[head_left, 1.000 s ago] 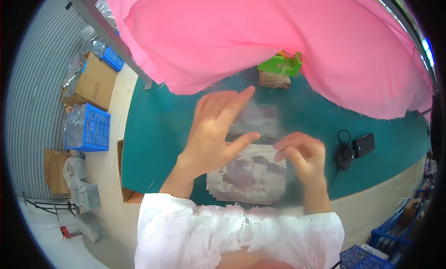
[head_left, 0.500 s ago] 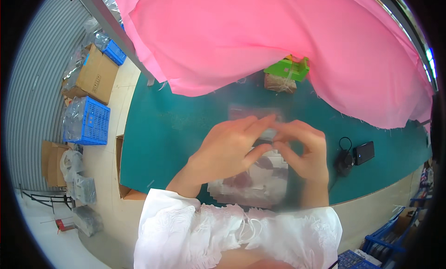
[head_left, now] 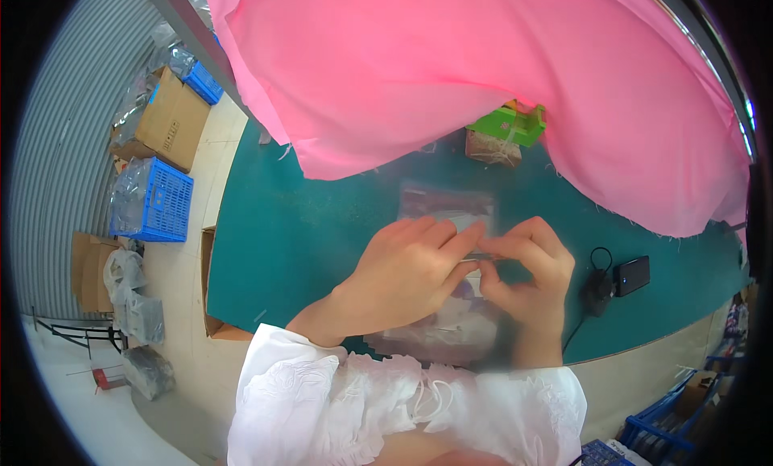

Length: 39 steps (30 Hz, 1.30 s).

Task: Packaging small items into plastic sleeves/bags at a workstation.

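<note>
My left hand [head_left: 407,274] and my right hand [head_left: 527,269] meet fingertip to fingertip over the green table [head_left: 282,240]. Together they pinch the edge of a clear plastic bag [head_left: 451,204] whose far part shows above the fingers. More clear plastic [head_left: 447,337] with blurred contents lies under the hands, near the table's front edge. The exact spot gripped is hidden by my fingers.
A large pink cloth [head_left: 451,71] hangs over the far side of the table. A green box [head_left: 515,124] and a brown bundle [head_left: 493,148] sit beneath it. A black device [head_left: 632,274] with a cable lies to the right. Blue crates [head_left: 153,200] and cardboard boxes [head_left: 165,120] stand on the floor to the left.
My left hand, raised with spread fingers a second ago, has come down and closed against my right hand on the bag's edge.
</note>
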### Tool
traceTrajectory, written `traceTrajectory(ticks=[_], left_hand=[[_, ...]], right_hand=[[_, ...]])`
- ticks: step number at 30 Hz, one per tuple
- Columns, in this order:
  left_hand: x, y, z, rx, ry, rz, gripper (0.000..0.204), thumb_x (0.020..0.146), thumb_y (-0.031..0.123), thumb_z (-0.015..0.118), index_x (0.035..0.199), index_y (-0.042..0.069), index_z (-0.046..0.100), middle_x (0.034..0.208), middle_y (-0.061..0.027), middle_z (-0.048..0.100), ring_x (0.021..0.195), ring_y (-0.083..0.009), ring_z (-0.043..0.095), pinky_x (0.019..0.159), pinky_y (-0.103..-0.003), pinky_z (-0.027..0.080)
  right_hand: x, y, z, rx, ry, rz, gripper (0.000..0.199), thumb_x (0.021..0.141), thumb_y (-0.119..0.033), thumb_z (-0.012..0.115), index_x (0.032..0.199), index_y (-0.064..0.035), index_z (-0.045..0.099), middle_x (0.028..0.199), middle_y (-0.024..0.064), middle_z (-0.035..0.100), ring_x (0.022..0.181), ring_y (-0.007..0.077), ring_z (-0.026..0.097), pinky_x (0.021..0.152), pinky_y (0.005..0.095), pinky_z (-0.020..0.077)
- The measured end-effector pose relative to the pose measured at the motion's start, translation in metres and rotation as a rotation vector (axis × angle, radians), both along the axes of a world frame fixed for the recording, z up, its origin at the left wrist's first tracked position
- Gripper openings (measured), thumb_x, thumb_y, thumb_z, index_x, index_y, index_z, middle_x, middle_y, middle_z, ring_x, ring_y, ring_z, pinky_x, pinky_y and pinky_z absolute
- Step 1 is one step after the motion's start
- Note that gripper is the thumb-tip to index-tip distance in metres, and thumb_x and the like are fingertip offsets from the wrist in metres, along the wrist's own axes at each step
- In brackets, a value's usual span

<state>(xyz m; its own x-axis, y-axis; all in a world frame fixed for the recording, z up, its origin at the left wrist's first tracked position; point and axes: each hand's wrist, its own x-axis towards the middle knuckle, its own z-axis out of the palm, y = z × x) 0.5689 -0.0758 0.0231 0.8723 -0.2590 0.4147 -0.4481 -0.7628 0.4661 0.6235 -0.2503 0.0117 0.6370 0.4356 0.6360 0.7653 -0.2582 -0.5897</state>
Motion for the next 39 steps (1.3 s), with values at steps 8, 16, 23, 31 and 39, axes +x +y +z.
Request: traceTrajectory(ticks=[8, 16, 23, 31, 39], left_hand=[[0.001, 0.007, -0.006, -0.019, 0.131, -0.155, 0.015, 0.081, 0.015, 0.060, 0.092, 0.004, 0.063, 0.065, -0.0096, 0.060, 0.062, -0.0279, 0.061, 0.054, -0.037, 0.047], [0.007, 0.013, -0.007, 0.067, 0.245, -0.158, 0.013, 0.080, 0.022, 0.064, 0.080, 0.009, 0.068, 0.062, -0.0068, 0.059, 0.059, -0.0270, 0.057, 0.054, -0.040, 0.044], [0.011, 0.017, -0.005, -0.007, 0.204, -0.139, 0.017, 0.081, 0.024, 0.064, 0.072, 0.009, 0.067, 0.060, -0.0065, 0.057, 0.062, -0.0274, 0.055, 0.055, -0.041, 0.043], [0.014, 0.024, -0.006, 0.039, 0.272, -0.178, 0.017, 0.081, 0.025, 0.063, 0.073, 0.010, 0.065, 0.060, -0.0075, 0.055, 0.062, -0.0276, 0.055, 0.055, -0.041, 0.043], [0.016, 0.033, -0.009, 0.140, 0.307, -0.216, 0.016, 0.081, 0.026, 0.063, 0.077, 0.011, 0.068, 0.063, -0.0064, 0.059, 0.064, -0.0272, 0.057, 0.056, -0.040, 0.044]], right_hand=[[-0.001, 0.003, 0.002, 0.009, 0.034, 0.064, 0.021, 0.050, 0.003, 0.068, 0.070, -0.0043, 0.065, 0.066, 0.0056, 0.054, 0.055, 0.0163, 0.055, 0.048, 0.0262, 0.0416], [0.002, -0.003, 0.002, 0.036, 0.186, 0.059, 0.019, 0.050, 0.006, 0.063, 0.067, -0.0015, 0.063, 0.064, 0.0065, 0.053, 0.053, 0.0141, 0.055, 0.048, 0.0240, 0.0406], [0.006, -0.006, 0.003, -0.010, 0.277, 0.072, 0.018, 0.052, 0.007, 0.061, 0.068, -0.0006, 0.063, 0.064, 0.0051, 0.052, 0.052, 0.0122, 0.054, 0.048, 0.0229, 0.0405], [0.010, -0.006, 0.003, 0.001, 0.331, 0.091, 0.017, 0.053, 0.004, 0.062, 0.069, -0.0010, 0.065, 0.065, 0.0051, 0.053, 0.052, 0.0119, 0.054, 0.049, 0.0223, 0.0402], [0.013, -0.011, 0.002, -0.012, 0.380, 0.084, 0.017, 0.054, 0.001, 0.061, 0.070, -0.0005, 0.065, 0.066, 0.0050, 0.053, 0.054, 0.0115, 0.052, 0.050, 0.0221, 0.0394]])
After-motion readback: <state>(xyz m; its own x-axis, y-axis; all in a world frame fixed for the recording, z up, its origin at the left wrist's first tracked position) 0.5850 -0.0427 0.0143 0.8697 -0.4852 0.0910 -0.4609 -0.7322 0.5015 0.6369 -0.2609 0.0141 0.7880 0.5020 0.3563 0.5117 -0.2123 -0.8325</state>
